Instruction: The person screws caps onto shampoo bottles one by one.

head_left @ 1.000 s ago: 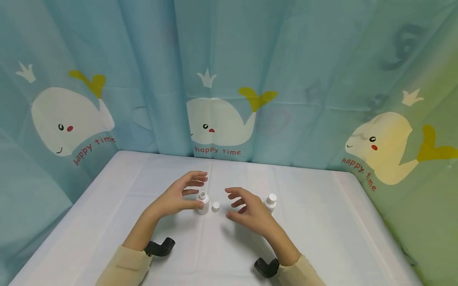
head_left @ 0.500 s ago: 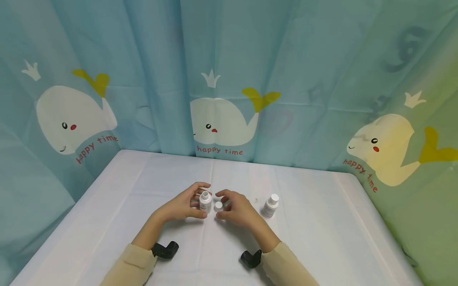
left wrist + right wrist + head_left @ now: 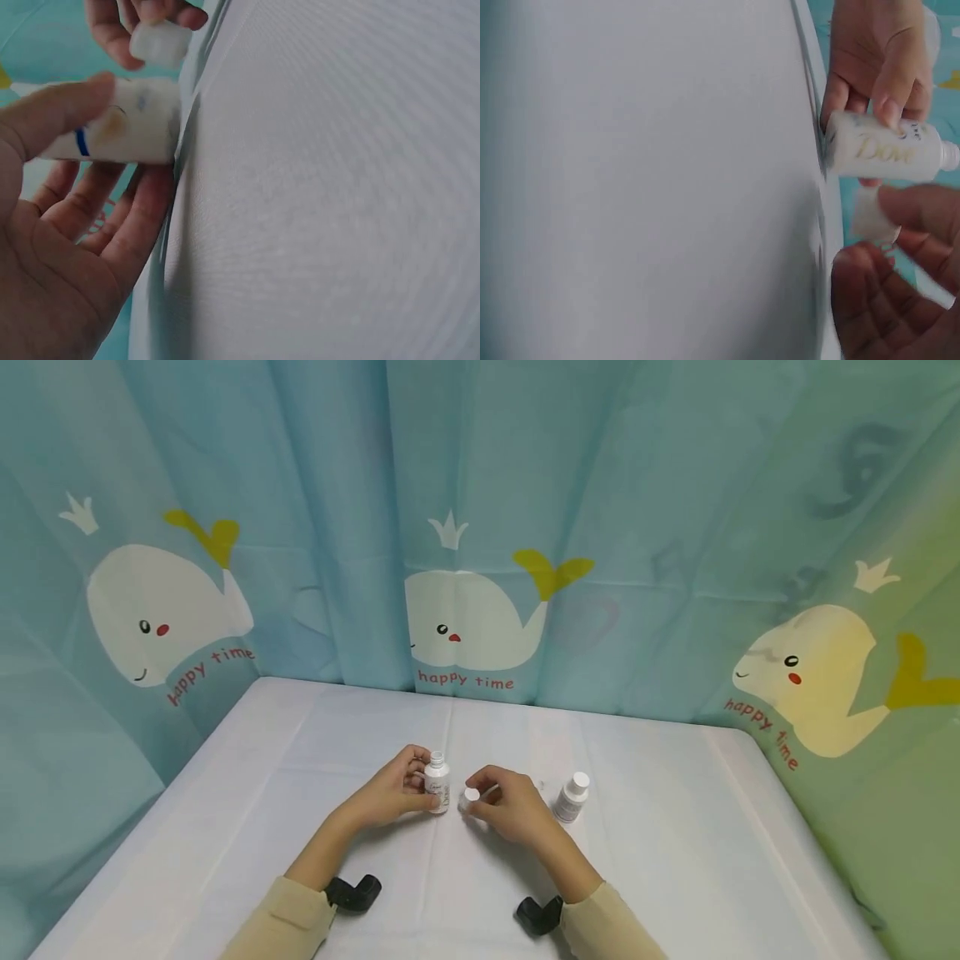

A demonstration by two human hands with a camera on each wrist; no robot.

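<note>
Fingers and thumb of my left hand [image 3: 386, 797] hold a small white lotion bottle [image 3: 437, 787] upright. Its threaded neck is bare, and the right wrist view shows "Dove" printed on its side [image 3: 889, 150]. To the right of it, my right hand [image 3: 517, 806] pinches a white bottle cap [image 3: 470, 796] between thumb and fingers. In the left wrist view the cap [image 3: 161, 43] is a short gap away from the bottle [image 3: 142, 116]. Both are low at the table.
A second white bottle [image 3: 572, 798], with its cap on, stands on the white table [image 3: 660, 843] to the right of my right hand. Behind the table hangs a blue curtain [image 3: 330, 610] with whale prints. Each wrist wears a black mount [image 3: 354, 893].
My left hand has closed its fingers round the uncapped bottle. My right hand has moved left, away from the capped bottle, and has taken the loose cap between its fingers.
</note>
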